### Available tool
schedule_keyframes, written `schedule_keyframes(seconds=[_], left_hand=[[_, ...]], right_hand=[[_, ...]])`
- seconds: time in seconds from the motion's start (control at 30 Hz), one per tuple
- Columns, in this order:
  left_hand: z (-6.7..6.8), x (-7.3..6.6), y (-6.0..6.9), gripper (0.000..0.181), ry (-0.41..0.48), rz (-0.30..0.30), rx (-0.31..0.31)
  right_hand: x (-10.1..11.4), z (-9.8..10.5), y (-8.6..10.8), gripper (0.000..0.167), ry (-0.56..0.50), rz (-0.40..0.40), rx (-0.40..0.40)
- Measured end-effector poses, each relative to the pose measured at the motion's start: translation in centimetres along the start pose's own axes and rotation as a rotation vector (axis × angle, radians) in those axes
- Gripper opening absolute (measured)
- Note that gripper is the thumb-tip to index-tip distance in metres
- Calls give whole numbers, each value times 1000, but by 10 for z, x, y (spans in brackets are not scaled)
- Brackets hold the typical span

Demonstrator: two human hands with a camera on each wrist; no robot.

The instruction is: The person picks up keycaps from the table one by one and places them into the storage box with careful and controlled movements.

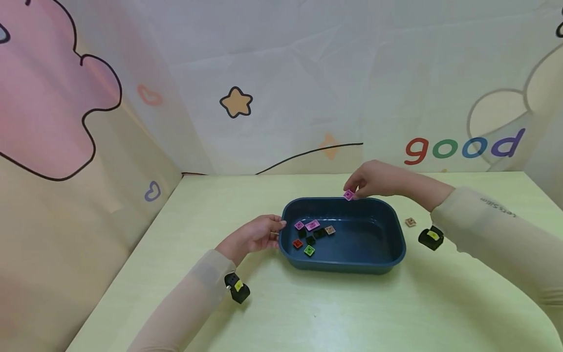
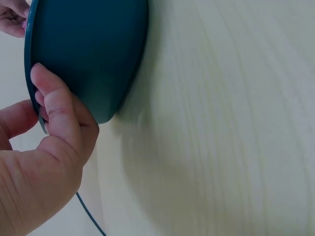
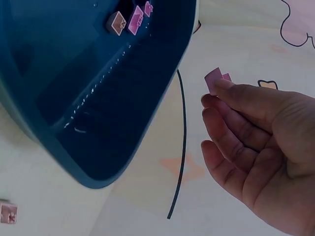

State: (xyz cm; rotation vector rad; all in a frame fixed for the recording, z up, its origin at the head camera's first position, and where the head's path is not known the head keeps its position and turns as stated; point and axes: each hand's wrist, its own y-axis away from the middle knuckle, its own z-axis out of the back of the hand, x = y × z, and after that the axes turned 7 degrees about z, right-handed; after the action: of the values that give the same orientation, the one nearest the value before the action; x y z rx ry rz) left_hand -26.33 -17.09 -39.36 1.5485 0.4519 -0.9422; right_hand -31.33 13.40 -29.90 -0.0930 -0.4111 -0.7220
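A dark blue plastic tub (image 1: 352,266) stands on the table with several small building blocks in its left half. My left hand (image 1: 259,232) grips the tub's left rim, thumb on one side and fingers on the other in the left wrist view. Above the far rim, my right hand (image 1: 374,178) pinches a small pink block (image 3: 214,81) between thumb and index finger. Inside the tub lie a pink block (image 1: 313,225), a red block (image 1: 297,243), a green block (image 1: 309,251), a tan block (image 1: 330,230) and some black ones.
Another tan block (image 1: 410,222) lies on the table (image 1: 281,313) just right of the tub. Behind the table hangs a printed backdrop (image 1: 281,122) with a star and the word "good". Each sleeve carries a small black device (image 1: 431,238) near the wrist.
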Motion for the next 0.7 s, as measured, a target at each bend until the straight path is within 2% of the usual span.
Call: schedule_keyframes(seconds=[0.23,0.43,0.7], left_hand=[[1,-1,1,18,2,5,-2],[0,-2,2,18,0,11,1],[0,-1,2,18,-1,11,3]], right_hand=[[3,-12,-14,22,-17,37,7],[6,-21,-26,21,15,79,29],[6,-34,-41,22,30,89,45]])
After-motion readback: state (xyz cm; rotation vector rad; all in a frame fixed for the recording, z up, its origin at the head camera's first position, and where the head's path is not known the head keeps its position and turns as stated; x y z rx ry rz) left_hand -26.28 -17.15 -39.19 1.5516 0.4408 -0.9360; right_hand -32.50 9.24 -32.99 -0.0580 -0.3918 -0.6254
